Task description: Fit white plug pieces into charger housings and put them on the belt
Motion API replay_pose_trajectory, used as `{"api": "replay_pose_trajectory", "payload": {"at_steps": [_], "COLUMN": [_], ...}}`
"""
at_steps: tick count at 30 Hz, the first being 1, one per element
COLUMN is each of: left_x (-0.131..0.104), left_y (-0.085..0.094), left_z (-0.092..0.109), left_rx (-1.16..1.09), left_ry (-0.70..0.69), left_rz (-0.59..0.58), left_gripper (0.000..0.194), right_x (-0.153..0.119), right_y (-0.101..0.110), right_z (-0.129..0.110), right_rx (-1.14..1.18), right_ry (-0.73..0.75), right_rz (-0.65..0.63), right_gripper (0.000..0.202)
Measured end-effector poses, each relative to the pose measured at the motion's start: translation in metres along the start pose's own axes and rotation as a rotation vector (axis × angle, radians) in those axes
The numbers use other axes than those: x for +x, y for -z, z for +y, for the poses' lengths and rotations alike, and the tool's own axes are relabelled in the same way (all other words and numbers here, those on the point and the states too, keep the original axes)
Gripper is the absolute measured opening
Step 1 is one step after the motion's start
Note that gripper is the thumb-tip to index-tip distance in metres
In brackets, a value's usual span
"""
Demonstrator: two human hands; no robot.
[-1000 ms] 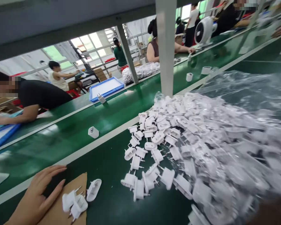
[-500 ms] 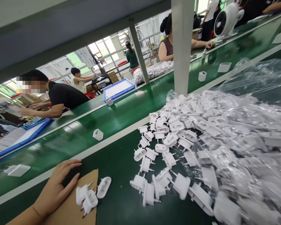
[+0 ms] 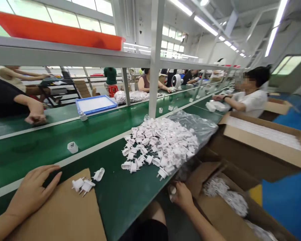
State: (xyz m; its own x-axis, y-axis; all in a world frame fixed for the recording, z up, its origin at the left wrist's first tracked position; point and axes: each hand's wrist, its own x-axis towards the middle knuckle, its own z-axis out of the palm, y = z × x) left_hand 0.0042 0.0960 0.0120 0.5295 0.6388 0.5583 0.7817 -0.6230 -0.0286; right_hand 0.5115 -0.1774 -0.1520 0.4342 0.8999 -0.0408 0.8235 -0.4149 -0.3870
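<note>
My left hand lies with fingers stretched on the left edge of a brown cardboard sheet, holding nothing. Close to its fingertips, several white two-pin plug pieces rest on the sheet and just beside it. My right hand is below the bench edge, its fingers curled round a small pale object whose kind I cannot make out. Above that hand, a large heap of white plug pieces spreads over the green bench, partly on a clear plastic bag.
A green conveyor runs behind the bench, carrying a white charger block. Open cardboard boxes stand at the right, one holding bagged white parts. A grey post rises behind the heap. Co-workers sit along the line.
My view has swung up and to the right, bringing my right hand, the boxes and a co-worker at the right into sight. My left hand stays by the cardboard.
</note>
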Motion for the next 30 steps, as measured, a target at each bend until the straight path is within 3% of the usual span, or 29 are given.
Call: {"api": "replay_pose_trajectory", "payload": {"at_steps": [2, 5, 8, 9, 11, 13, 15, 18, 20, 22, 25, 30], "left_x": [0.005, 0.014, 0.012, 0.006, -0.011, -0.033, -0.059, -0.095, -0.113, -0.124, -0.134, -0.148], "left_y": [0.009, 0.025, 0.055, 0.068, 0.097, 0.122, 0.138, 0.143, 0.139, 0.135, 0.139, 0.161], "left_z": [0.002, 0.021, 0.072, 0.094, 0.144, 0.195, 0.239, 0.283, 0.296, 0.297, 0.282, 0.255], "left_rx": [0.036, 0.02, -0.22, -0.34, -0.614, -0.838, -1.02, -1.161, -1.201, -1.227, -1.152, -0.655], "left_ry": [-0.07, -0.076, -0.127, -0.204, -0.32, -0.422, -0.436, -0.391, -0.317, -0.217, -0.097, -0.108], "left_rz": [0.016, 0.16, 0.268, 0.257, 0.164, -0.104, -0.326, -0.409, -0.372, -0.302, -0.193, -0.105], "left_gripper": [0.026, 0.025, 0.021, 0.018, 0.017, 0.02, 0.059, 0.119, 0.129, 0.114, 0.092, 0.086], "right_x": [-0.045, -0.108, -0.164, -0.18, -0.208, -0.229, -0.244, -0.251, -0.249, -0.243, -0.236, -0.23], "right_y": [0.03, 0.087, 0.144, 0.161, 0.188, 0.207, 0.215, 0.212, 0.204, 0.199, 0.199, 0.198], "right_z": [0.011, 0.008, -0.01, -0.019, -0.038, -0.061, -0.088, -0.131, -0.155, -0.174, -0.195, -0.225], "right_rx": [-0.031, -0.065, -0.154, -0.169, -0.143, -0.013, 0.195, 0.457, 0.602, 0.694, 0.553, 0.16], "right_ry": [-0.052, -0.08, -0.067, -0.04, 0.009, 0.086, 0.206, 0.424, 0.544, 0.656, 0.791, 0.908], "right_rz": [0.035, 0.146, 0.272, 0.299, 0.369, 0.455, 0.489, 0.421, 0.369, 0.308, 0.262, 0.514], "right_gripper": [0.039, 0.042, 0.03, 0.023, 0.016, 0.029, 0.042, 0.053, 0.058, 0.061, 0.061, 0.063]}}
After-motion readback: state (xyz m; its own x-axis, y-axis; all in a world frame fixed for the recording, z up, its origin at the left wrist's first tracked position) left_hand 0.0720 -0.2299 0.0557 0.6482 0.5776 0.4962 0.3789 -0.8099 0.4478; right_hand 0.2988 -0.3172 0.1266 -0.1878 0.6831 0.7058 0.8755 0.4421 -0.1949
